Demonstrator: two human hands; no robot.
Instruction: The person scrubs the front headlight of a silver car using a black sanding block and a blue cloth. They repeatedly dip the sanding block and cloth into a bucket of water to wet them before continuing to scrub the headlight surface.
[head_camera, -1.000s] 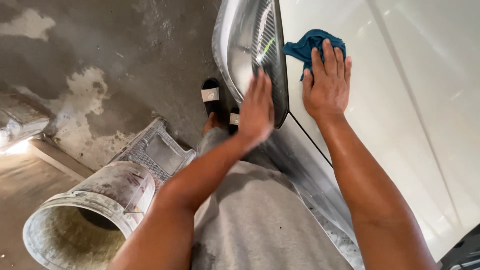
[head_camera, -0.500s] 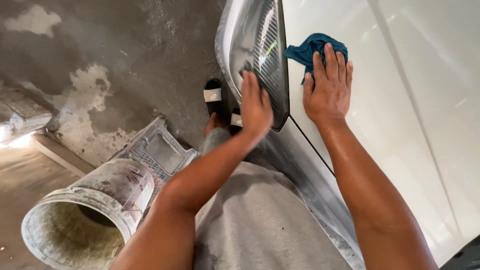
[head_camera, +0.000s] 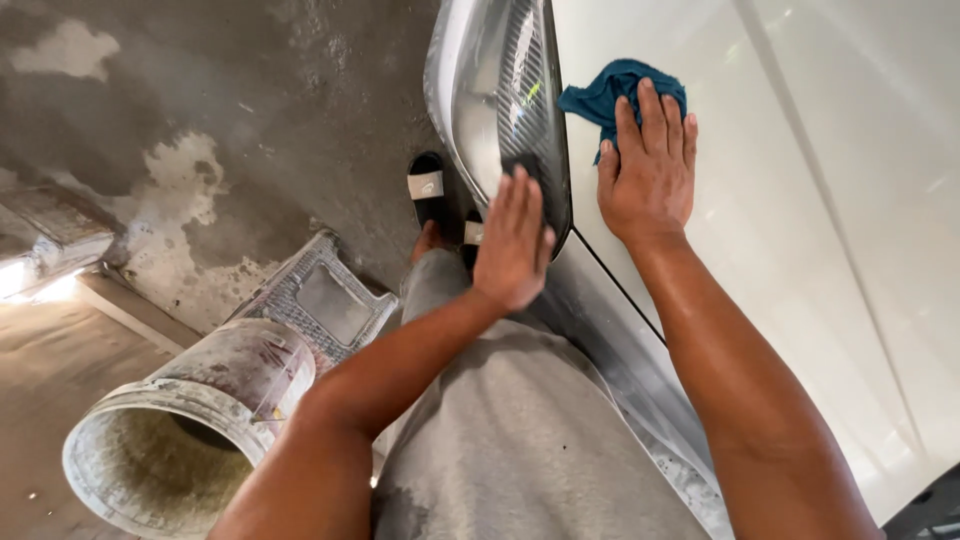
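My right hand lies flat on a blue cloth, pressing it against the white car hood. The cloth sticks out beyond my fingertips, just right of the headlight. My left hand rests flat with fingers together on the lower end of the headlight, holding nothing. Below my hands I see my grey shorts and my feet in black sandals on the concrete floor.
A dirty white bucket stands at the lower left beside my leg. Behind it lies a stained plastic step stool. The concrete floor is wet and patchy. The car's bumper runs close along my right side.
My right hand and the cloth have shifted slightly up the hood. My left hand has slid a little lower along the headlight.
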